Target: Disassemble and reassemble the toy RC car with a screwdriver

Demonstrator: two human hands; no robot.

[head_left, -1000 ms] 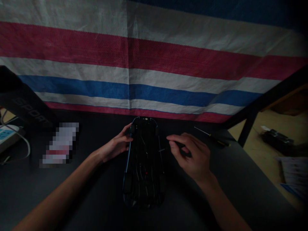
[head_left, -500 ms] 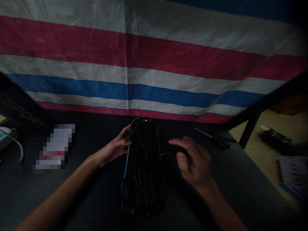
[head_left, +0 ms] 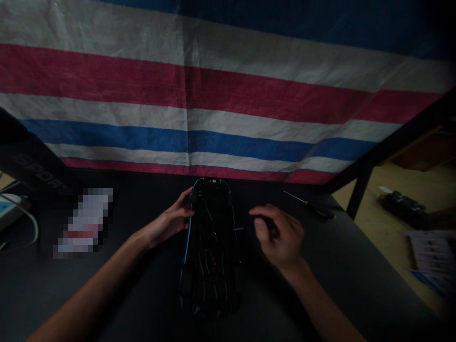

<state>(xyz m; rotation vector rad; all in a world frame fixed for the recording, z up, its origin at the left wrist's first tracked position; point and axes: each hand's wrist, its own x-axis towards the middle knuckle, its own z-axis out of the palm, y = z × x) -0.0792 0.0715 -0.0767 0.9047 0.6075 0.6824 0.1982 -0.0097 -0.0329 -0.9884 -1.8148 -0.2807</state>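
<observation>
Striped sheet [head_left: 221, 90] is hanging beyond the toy car, red, white and blue bands running across. Black tabletop [head_left: 142, 294] is spreading under and around the car. Dark object with "SPORT" lettering [head_left: 39, 171] is standing far left of the car. Toy car [head_left: 210, 242] is lying wheels up, underside showing, lengthwise at the middle of the tabletop; blue trim is showing along its left edge.

Left hand [head_left: 167, 225] is holding the car's left side near the far end, thumb at the edge, other fingers partly hidden. Right hand [head_left: 281, 235] is curling narrow around a dark tool [head_left: 238, 229], just right of the car; handle is blending into the dark, thin light shaft is pointing at the car's right edge, contact can't be told.

Papers [head_left: 432, 251] are lying well right of the car, off the tabletop. Dark item [head_left: 404, 209] is sitting beyond them on the floor. Pixelated item [head_left: 87, 221] is lying left of the car. White power strip [head_left: 12, 209] is showing farther left, cable [head_left: 35, 228] curving beside it. Screwdriver [head_left: 320, 210] is lying right of the car, beyond the right hand, shaft pointing away leftward.
</observation>
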